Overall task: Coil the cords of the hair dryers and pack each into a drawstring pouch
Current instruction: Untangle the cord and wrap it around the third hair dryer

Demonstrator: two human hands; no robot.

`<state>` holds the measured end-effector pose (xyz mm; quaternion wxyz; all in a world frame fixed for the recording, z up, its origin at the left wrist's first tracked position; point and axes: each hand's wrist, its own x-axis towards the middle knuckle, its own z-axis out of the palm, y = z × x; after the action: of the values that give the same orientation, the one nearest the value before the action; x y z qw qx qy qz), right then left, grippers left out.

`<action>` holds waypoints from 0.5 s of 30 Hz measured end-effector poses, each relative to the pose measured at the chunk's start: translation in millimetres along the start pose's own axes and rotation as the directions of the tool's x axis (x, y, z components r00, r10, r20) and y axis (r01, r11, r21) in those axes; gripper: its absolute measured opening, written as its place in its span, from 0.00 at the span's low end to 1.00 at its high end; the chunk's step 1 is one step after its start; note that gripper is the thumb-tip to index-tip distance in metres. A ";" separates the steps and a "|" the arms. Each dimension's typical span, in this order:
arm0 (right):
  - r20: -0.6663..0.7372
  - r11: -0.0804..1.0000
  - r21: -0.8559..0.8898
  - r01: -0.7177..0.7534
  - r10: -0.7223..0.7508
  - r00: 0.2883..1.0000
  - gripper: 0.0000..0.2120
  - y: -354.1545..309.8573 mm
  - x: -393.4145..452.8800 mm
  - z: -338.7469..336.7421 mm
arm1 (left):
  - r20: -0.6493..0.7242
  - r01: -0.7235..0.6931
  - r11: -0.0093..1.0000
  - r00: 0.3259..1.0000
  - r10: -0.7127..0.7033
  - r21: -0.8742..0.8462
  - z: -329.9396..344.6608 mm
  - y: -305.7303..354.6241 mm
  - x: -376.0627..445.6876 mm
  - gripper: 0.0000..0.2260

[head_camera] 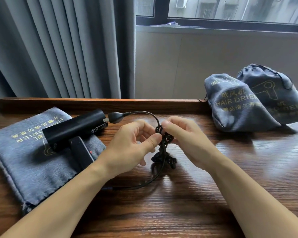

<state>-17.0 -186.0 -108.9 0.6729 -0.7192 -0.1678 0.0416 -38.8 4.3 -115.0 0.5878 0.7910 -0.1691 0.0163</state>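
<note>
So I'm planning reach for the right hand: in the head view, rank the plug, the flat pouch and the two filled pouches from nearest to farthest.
From the right hand:
1. Plug, to its left by the dryer's barrel.
2. Filled pouches, to its right against the back ledge.
3. Flat pouch, far left under the dryer.

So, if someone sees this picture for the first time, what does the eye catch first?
Probably the left hand and right hand at the centre, pinching a black braided cord above the wooden table. Next, the black hair dryer lying on a flat grey pouch at the left, and two filled pouches at the right.
</note>
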 end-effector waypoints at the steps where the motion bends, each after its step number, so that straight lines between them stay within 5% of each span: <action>1: 0.000 0.999 0.035 -0.019 0.019 1.000 0.15 -0.4 0.9 0.6 | 0.010 -0.007 1.000 1.000 0.007 0.000 0.1 0.2 -0.2 0.05; 9: 0.140 0.961 0.217 -0.172 0.144 0.980 0.08 -3.1 0.6 -1.5 | 0.131 -0.043 0.999 0.991 0.039 0.025 -4.0 1.2 2.8 0.04; 15: 0.036 0.873 0.460 -0.160 0.162 0.986 0.07 -11.7 5.5 -23.0 | 0.134 -0.030 0.997 0.991 0.020 0.077 0.7 -9.3 -0.8 0.05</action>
<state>-7.4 -205.8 -94.4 0.8188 -0.5504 -0.0914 0.1349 -37.1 6.2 -124.0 0.5433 0.8107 -0.2170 -0.0224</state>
